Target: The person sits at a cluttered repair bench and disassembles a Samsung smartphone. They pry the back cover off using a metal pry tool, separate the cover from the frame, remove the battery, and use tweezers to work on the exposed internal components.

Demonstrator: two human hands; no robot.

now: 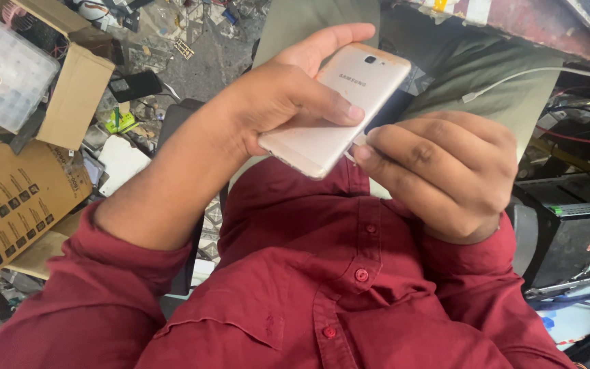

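Close above the person's lap, against a dark red shirt [349, 294], the left hand [288, 102] grips a pale gold smartphone [339, 109] with its back facing up, thumb laid across the rear panel and the other fingers wrapped under the far edge. The right hand [445, 171] is curled into a loose fist just beside the phone's lower edge, its thumb and forefinger pressed together at the seam; whether they pinch a small tool or only a fingernail works there cannot be told.

Judging by how things lie, the work on the phone is at an early stage: the back cover sits flush and closed all round, the camera window in place, and no gap shows along the visible edges. Any opening of the casing is still to be done.

Off to the side, cardboard boxes [22, 184] and a clear plastic organiser case [5, 72] stand among scattered parts on the floor, untouched, well apart from both hands.
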